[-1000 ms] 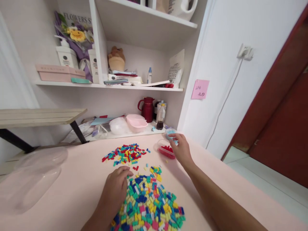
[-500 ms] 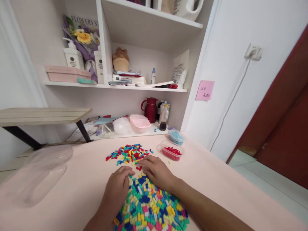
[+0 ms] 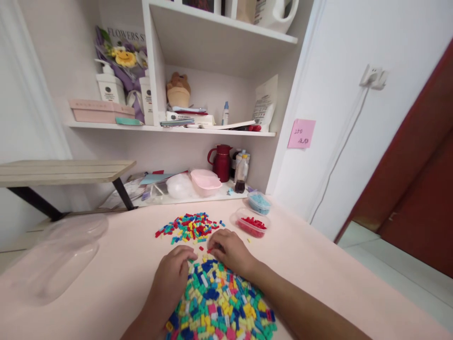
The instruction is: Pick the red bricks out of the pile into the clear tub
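My right hand (image 3: 230, 251) is closed at the far edge of the large pile of toy bricks (image 3: 219, 302), its thumb and fingertips pinching a red toy brick (image 3: 209, 251). My left hand (image 3: 172, 268) rests at the left edge of that pile, loosely curved with a gap between thumb and fingers. Close under its fingertips lies a green brick (image 3: 192, 260). Another loose red brick (image 3: 201, 248) lies between the hands. Beyond them is a smaller pile of mixed bricks (image 3: 193, 226).
Right of the smaller pile stands a clear tub of red bricks (image 3: 252, 231), and behind it a tub of light blue bricks (image 3: 259, 211). Transparent lids or trays (image 3: 71, 259) lie at the left. A pink bowl (image 3: 205, 182), red jug (image 3: 222, 163) and bottle (image 3: 241, 174) stand behind the table.
My right hand has come back from above the tubs to the pile's far edge and closed on one of two loose red bricks. My left hand has stayed in place. The view shifted slightly.
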Tool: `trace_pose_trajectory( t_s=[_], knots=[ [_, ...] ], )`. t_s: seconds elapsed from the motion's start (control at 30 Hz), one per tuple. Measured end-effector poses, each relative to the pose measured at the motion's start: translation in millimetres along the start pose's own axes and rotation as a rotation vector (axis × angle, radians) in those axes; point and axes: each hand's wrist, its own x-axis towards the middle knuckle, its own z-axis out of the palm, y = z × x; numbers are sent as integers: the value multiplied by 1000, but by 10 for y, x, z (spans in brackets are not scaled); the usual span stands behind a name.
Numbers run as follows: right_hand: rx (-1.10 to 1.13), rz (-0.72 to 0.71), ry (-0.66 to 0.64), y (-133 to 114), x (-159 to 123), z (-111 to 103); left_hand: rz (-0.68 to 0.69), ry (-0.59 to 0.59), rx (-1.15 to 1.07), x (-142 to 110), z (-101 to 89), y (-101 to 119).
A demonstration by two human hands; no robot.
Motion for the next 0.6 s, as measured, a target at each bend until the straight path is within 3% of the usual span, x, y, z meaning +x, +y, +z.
trace_pose_trajectory(
  t_s=[0.37,0.5,0.6],
  knots=[
    [6,3,22,35,-2,7,23,14,11,21,-15,-3],
    [-152,-101,85,28,10,-177,36,24,37,28,-14,-20],
    [-226,-40,250,136,26,-416,46,30,42,29,-12,-30]
  ],
)
